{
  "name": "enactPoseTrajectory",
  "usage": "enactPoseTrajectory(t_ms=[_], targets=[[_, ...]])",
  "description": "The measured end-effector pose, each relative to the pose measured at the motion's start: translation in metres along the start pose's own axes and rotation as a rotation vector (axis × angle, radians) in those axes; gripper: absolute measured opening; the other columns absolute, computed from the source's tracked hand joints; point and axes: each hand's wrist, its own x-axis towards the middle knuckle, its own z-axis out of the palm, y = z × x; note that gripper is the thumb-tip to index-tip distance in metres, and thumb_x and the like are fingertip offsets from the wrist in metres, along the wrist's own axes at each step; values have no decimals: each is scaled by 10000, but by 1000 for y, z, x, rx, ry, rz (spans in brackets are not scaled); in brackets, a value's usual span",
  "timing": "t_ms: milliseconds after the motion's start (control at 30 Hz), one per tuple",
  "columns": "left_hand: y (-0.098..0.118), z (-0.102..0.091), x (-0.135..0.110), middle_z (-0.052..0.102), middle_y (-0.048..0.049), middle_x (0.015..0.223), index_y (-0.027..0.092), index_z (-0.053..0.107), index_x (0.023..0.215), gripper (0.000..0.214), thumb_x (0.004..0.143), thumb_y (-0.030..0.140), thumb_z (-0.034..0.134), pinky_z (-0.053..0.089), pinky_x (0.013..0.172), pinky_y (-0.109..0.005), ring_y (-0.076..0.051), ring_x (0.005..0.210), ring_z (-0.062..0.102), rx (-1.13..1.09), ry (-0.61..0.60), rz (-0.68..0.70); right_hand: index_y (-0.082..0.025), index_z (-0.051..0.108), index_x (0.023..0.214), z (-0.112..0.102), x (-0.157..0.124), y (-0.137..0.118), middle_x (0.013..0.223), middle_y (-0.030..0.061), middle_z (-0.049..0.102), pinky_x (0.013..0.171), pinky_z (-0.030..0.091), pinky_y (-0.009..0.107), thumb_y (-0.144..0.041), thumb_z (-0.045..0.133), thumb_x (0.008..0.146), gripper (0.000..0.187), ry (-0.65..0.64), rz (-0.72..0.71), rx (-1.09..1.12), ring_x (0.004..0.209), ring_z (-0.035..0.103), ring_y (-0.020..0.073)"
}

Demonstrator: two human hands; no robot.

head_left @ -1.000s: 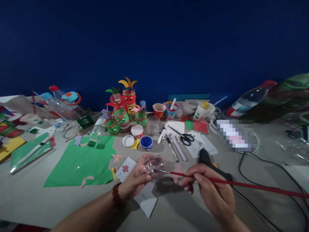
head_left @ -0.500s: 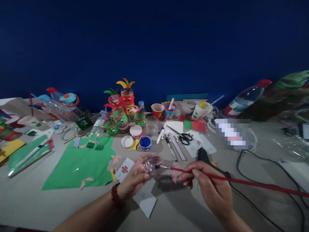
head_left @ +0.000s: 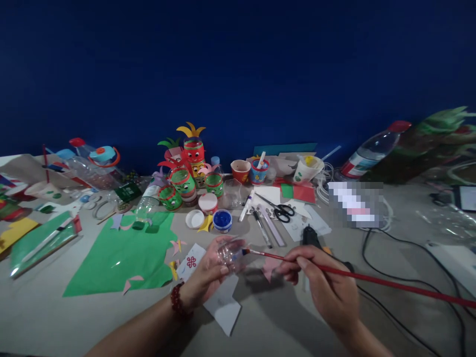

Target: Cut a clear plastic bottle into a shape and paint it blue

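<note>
My left hand (head_left: 210, 271) is closed around a clear plastic bottle piece (head_left: 229, 254), with a beaded bracelet on the wrist. Between its thumb and fingers my right hand (head_left: 323, 280) grips a long red paintbrush (head_left: 357, 276). The brush's dark, blue-tinged bristles are at the right side of the clear piece, and a blue patch shows on the plastic there. Behind both hands stands an open jar of blue paint (head_left: 222, 220), with its white lid (head_left: 195, 219) lying to the left.
Green paper (head_left: 122, 258) with paper scraps lies at left. Scissors (head_left: 283, 212) and pens lie behind my hands. A black glue gun (head_left: 309, 235) and cables are at right. Decorated cups (head_left: 182, 181) and plastic bottles (head_left: 375, 148) line the back.
The brush tip has shifted slightly right and up against the clear piece. Both hands keep their grips. The view has turned slightly.
</note>
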Motion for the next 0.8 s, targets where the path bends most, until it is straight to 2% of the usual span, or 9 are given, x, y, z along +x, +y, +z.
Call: enactPoseTrajectory(t_ms=[100,200,300,400,500,633,733,800], targets=[[0,0,0,468,-155,1485,253,504,1309,626,754,290,791,376,1094,-544,-374,1366,455,-9,3,-4,-190,709,847,-2,0,-1,668,53,744,483,560,222,-308,570,950,209,45,-33,60,553,685,165],[2,2,-1,466,-158,1484,253,505,1310,627,754,292,791,362,1100,-551,-386,1385,431,0,0,-3,-185,702,869,0,-3,1,700,74,758,493,577,249,-304,550,961,213,-24,-9,133,586,707,192],[2,3,0,472,-156,1478,256,505,1311,625,756,295,790,367,1095,-548,-389,1391,422,10,-5,-2,-181,694,884,3,-4,2,736,85,767,523,585,260,-312,523,978,234,-83,24,92,608,713,193],[1,1,0,474,-155,1477,254,503,1311,626,756,301,791,373,1093,-549,-386,1378,439,0,0,-6,-184,695,857,1,-1,0,708,62,753,525,574,233,-308,526,980,243,-31,2,22,583,694,164],[0,-1,0,461,-156,1489,251,499,1314,628,759,297,790,377,1094,-546,-385,1381,438,-15,-3,-5,-189,703,858,-1,1,-2,693,45,744,514,567,216,-283,545,970,215,24,-38,43,572,685,151],[0,0,0,451,-166,1494,245,493,1316,634,759,285,793,380,1090,-535,-396,1396,415,-9,-11,-8,-196,703,900,0,-2,-1,738,56,763,525,584,244,-270,526,976,206,-75,-44,120,616,708,175],[0,1,-1,467,-164,1482,243,499,1309,631,754,292,797,378,1092,-537,-398,1395,416,-7,-10,-9,-193,696,898,0,-1,0,747,55,766,544,597,256,-279,510,983,221,-105,-39,28,624,718,181],[0,0,-1,474,-155,1481,249,506,1306,619,759,294,792,375,1097,-544,-393,1389,426,-8,-6,-7,-193,694,872,-1,2,-1,727,43,756,539,593,240,-279,514,979,227,-54,-62,-61,602,710,167]])
